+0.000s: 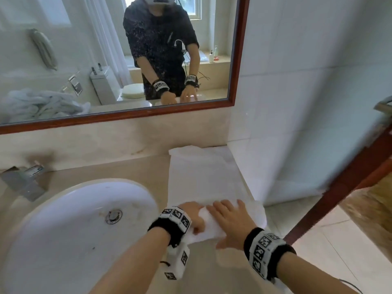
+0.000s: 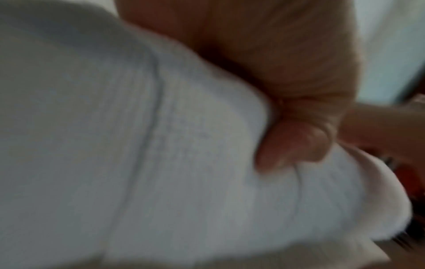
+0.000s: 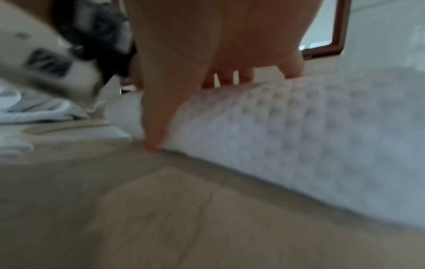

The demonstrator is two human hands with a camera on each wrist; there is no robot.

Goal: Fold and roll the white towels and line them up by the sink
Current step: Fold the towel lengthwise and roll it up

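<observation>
A white towel lies folded into a long strip on the beige counter, right of the sink. Its near end is rolled up into a thick roll. My left hand curls over the roll's left end, thumb tucked under the cloth. My right hand lies flat on the roll with fingers spread and straight, thumb down its near side. The roll fills both wrist views, which are blurred.
A chrome tap stands left of the white basin. A wood-framed mirror covers the back wall; it reflects a heap of white towels. A tiled wall bounds the counter on the right, beside a wooden door frame.
</observation>
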